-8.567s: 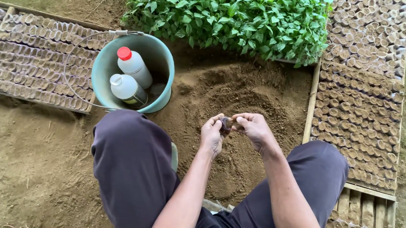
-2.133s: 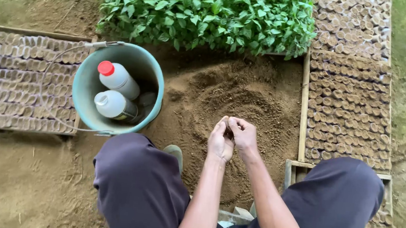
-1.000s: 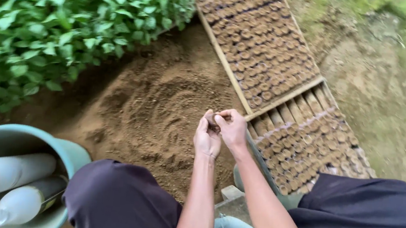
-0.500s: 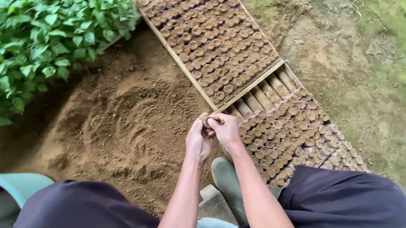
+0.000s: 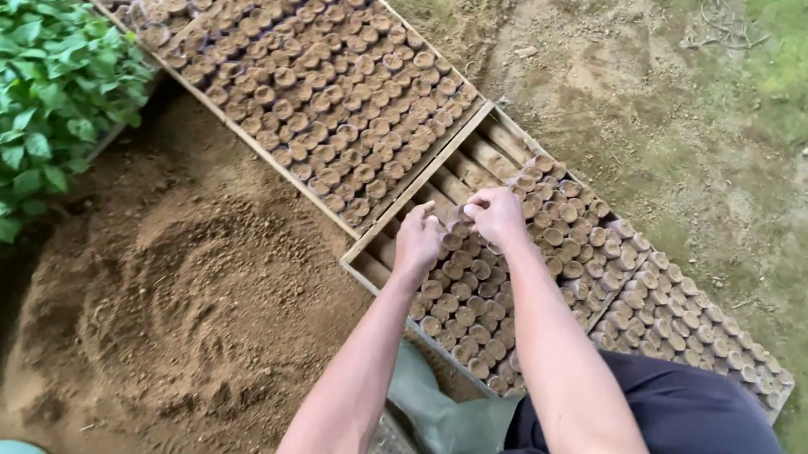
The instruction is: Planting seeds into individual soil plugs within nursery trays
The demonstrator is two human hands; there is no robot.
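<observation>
Two hands meet over the wooden tray (image 5: 360, 264) of soil-filled pots: the left hand (image 5: 418, 242) nearer, fingers loosely curled, its grip unclear; the right hand (image 5: 497, 214) just beyond, pinching a small pot (image 5: 466, 214) at the row's edge. Farther left, seedlings (image 5: 16, 106).

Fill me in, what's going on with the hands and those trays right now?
A person crouches over a wooden tray partly filled with small soil-filled pots. Both hands are at the edge of the filled rows: the right hand pinches a small pot among them, and the left hand rests beside it. Part of the tray is bare slats. A mound of loose soil lies to the left, green seedlings beyond it, and a fully packed tray sits further away.
</observation>
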